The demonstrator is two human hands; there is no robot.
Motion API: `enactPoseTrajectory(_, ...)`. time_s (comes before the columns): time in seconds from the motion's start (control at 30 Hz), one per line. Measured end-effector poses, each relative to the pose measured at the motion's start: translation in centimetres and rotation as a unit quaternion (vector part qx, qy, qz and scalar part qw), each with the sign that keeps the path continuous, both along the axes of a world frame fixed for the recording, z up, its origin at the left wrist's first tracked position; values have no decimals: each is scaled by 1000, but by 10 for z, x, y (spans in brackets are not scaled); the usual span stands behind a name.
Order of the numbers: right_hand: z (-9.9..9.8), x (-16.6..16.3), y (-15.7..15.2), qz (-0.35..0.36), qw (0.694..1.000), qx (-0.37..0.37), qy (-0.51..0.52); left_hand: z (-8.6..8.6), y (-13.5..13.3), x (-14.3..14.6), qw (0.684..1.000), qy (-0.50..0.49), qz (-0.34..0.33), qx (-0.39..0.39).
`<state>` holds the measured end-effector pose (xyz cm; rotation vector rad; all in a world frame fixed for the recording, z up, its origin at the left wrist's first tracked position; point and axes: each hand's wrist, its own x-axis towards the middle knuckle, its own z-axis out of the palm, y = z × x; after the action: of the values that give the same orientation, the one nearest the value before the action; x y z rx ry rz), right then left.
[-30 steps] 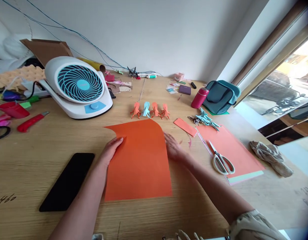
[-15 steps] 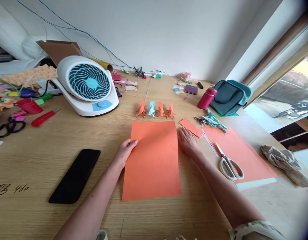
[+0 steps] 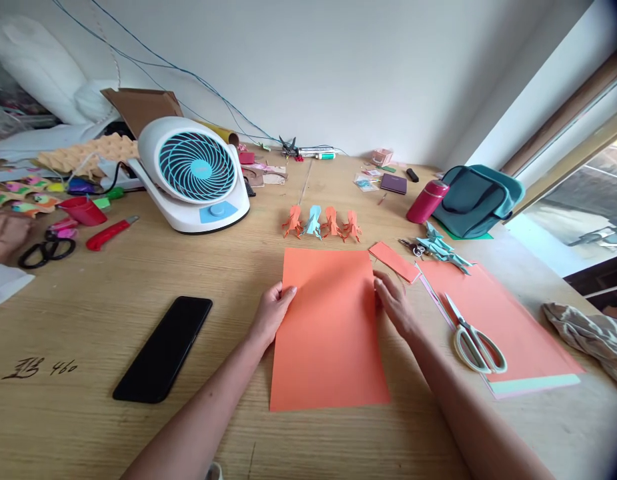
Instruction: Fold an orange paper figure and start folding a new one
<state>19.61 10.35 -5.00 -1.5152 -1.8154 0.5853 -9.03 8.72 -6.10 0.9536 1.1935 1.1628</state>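
An orange sheet of paper [image 3: 328, 327] lies flat on the wooden table [image 3: 113, 287] in front of me. My left hand [image 3: 274, 312] grips its left edge, thumb on top of the sheet. My right hand [image 3: 394, 303] rests at its right edge with the fingers curled against the paper. Beyond the sheet stand several small folded paper figures [image 3: 322, 223], orange and light blue, in a row.
A black phone [image 3: 164, 348] lies left of the sheet. A white and blue fan [image 3: 195, 175] stands behind it. A stack of orange paper [image 3: 508, 327] with scissors [image 3: 474, 339] lies right. A red bottle [image 3: 427, 201], a teal bag [image 3: 475, 199] and a cloth [image 3: 588, 333] sit further right.
The sheet's far end was curled up a second ago and now lies flat. Both hands have settled on its side edges. My view has shifted left.
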Motion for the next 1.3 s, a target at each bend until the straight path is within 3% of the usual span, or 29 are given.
enactPoseTrajectory(0.17,-19,-8,-34,-4,981,-58,186,-4,-1,11,998,40,14,46)
enactPoseTrajectory(0.33,-30,-3,-42,-59,985,-4,161,-4,-6,15,982,157,7,105)
enactPoseTrajectory(0.53,-27,3,-47,-79,987,8,136,-6,-6,13,940,294,-77,152)
enactPoseTrajectory(0.8,-30,4,-47,-71,985,-8,157,0,-8,11,962,233,-78,118)
enactPoseTrajectory(1.07,-21,4,-50,-20,978,-38,202,-6,-8,8,977,180,9,118)
enactPoseTrajectory(1.3,-13,9,-53,31,968,-99,229,-2,-6,6,985,142,20,93)
